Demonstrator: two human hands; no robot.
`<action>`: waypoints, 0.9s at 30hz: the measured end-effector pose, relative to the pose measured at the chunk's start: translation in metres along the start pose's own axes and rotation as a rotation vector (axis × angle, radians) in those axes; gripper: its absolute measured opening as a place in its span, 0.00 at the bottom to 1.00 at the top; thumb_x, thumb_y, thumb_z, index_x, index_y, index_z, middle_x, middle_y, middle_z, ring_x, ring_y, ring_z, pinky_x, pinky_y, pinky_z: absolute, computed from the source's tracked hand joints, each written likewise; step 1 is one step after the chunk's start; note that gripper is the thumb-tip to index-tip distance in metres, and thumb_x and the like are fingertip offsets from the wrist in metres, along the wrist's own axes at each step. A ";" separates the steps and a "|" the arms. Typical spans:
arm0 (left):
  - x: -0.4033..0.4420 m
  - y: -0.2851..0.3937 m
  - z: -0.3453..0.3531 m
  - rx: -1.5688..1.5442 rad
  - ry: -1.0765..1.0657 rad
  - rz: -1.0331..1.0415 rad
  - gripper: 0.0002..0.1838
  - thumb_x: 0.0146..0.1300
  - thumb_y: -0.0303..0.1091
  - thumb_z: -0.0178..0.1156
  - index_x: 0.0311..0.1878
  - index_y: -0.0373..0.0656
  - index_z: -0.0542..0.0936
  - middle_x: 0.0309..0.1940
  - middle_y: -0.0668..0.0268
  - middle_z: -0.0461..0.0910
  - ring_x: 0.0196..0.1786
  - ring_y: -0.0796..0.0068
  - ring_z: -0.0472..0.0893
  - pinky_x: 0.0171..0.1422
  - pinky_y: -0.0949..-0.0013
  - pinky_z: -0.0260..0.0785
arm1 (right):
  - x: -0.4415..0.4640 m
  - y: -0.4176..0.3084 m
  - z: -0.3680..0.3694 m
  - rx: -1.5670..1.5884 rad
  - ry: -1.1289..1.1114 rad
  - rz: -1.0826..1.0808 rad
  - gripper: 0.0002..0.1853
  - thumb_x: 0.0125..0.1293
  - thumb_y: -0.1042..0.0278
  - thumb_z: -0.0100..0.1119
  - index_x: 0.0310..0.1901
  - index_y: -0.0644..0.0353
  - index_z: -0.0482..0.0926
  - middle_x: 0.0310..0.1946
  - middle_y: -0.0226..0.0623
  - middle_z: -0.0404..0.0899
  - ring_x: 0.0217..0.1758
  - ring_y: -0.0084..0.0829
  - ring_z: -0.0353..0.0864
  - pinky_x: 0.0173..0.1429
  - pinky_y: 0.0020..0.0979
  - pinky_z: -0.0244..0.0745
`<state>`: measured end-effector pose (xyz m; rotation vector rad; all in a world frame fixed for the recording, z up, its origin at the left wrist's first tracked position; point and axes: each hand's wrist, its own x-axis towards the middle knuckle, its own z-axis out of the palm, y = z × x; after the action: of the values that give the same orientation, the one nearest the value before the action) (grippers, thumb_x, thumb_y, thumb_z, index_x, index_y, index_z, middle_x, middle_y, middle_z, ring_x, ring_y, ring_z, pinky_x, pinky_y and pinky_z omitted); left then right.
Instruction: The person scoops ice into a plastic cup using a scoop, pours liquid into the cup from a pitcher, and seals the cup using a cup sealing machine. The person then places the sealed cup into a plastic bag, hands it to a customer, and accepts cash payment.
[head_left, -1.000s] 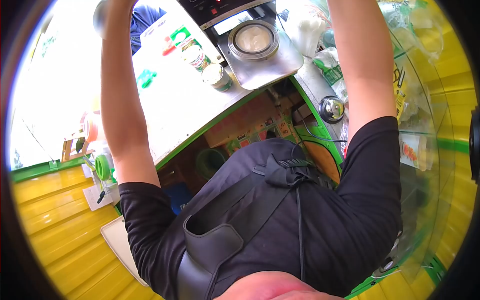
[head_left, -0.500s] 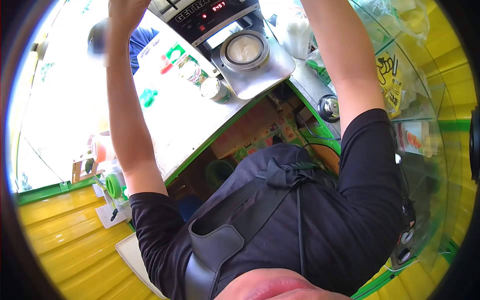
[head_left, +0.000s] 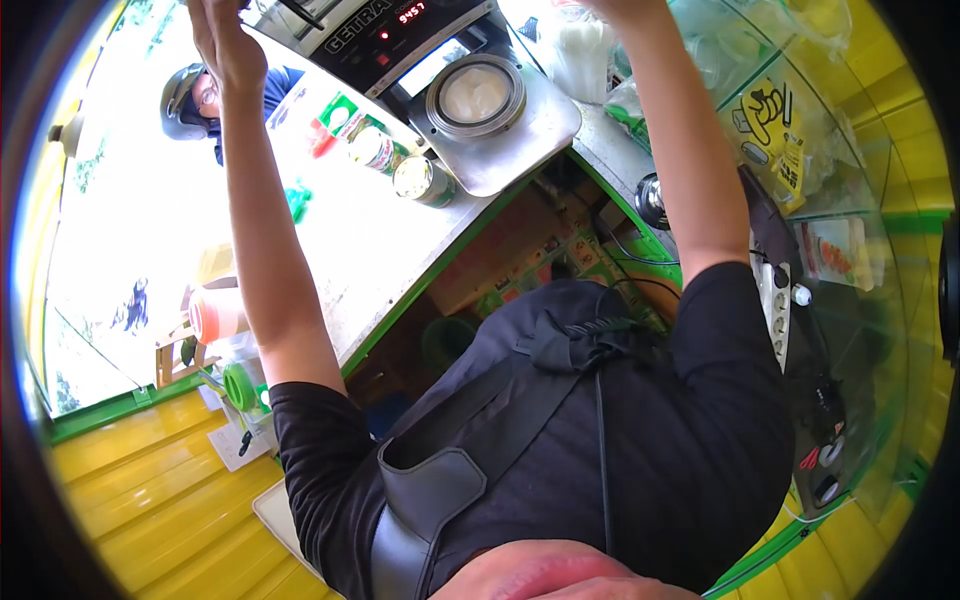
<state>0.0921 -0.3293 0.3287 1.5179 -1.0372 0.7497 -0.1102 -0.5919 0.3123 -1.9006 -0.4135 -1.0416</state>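
Two bare forearms [head_left: 275, 230] reach from black sleeves [head_left: 735, 330] over the counter [head_left: 400, 265], where one can [head_left: 425, 182] stands just before another can [head_left: 375, 150]. Right of them sits a machine [head_left: 400, 35], its round metal holder [head_left: 516, 98] carrying pale contents [head_left: 473, 92]. The left hand [head_left: 232, 52] is beyond, left of the machine, fingers cropped; the right hand [head_left: 608, 5] is almost wholly cut off. Neither grip can be told. Farther off is a helmeted person [head_left: 182, 105].

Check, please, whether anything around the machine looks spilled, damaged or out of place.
Nothing stands out: both cans stand upright beside the machine, and no spill shows on its metal plate. Glare hides much of the counter.
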 end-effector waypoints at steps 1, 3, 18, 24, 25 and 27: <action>-0.004 -0.003 0.004 -0.001 0.049 0.011 0.28 0.72 0.42 0.60 0.68 0.36 0.68 0.54 0.55 0.77 0.56 0.67 0.81 0.61 0.65 0.73 | -0.034 0.001 -0.006 0.063 -0.016 0.041 0.29 0.71 0.47 0.61 0.62 0.63 0.74 0.55 0.47 0.77 0.58 0.36 0.76 0.65 0.36 0.75; -0.013 -0.007 0.011 -0.001 0.127 0.027 0.26 0.75 0.45 0.56 0.66 0.36 0.69 0.52 0.56 0.77 0.55 0.68 0.80 0.62 0.66 0.72 | -0.104 0.000 0.007 0.129 0.040 0.143 0.09 0.71 0.64 0.60 0.40 0.62 0.80 0.35 0.37 0.83 0.38 0.23 0.79 0.55 0.30 0.80; -0.022 -0.032 0.013 0.297 0.238 0.110 0.23 0.79 0.49 0.48 0.52 0.35 0.78 0.50 0.56 0.76 0.52 0.61 0.76 0.62 0.60 0.65 | -0.255 0.040 0.060 0.738 -0.406 1.085 0.18 0.84 0.57 0.47 0.53 0.63 0.80 0.32 0.31 0.83 0.31 0.24 0.86 0.35 0.25 0.77; -0.026 -0.024 0.017 0.302 0.284 0.076 0.25 0.80 0.49 0.48 0.53 0.31 0.79 0.49 0.55 0.78 0.53 0.63 0.78 0.62 0.61 0.68 | -0.254 0.051 0.068 0.799 -0.411 1.053 0.19 0.85 0.55 0.45 0.53 0.62 0.81 0.30 0.28 0.81 0.28 0.23 0.84 0.34 0.23 0.75; -0.027 -0.025 0.018 0.271 0.283 0.074 0.25 0.80 0.48 0.48 0.54 0.31 0.78 0.50 0.55 0.77 0.54 0.63 0.78 0.62 0.62 0.68 | -0.252 0.053 0.071 0.803 -0.402 1.052 0.20 0.85 0.55 0.44 0.54 0.61 0.82 0.30 0.27 0.80 0.28 0.22 0.84 0.33 0.23 0.75; -0.026 -0.024 0.019 0.244 0.286 0.072 0.24 0.81 0.48 0.47 0.55 0.31 0.78 0.51 0.55 0.77 0.54 0.64 0.78 0.62 0.62 0.68 | -0.246 0.057 0.078 0.792 -0.380 1.048 0.20 0.85 0.55 0.44 0.53 0.61 0.82 0.29 0.26 0.80 0.27 0.21 0.83 0.33 0.23 0.74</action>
<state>0.1019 -0.3417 0.2914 1.5275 -0.8105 1.1412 -0.1800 -0.5280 0.0656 -1.2548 0.0197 0.1877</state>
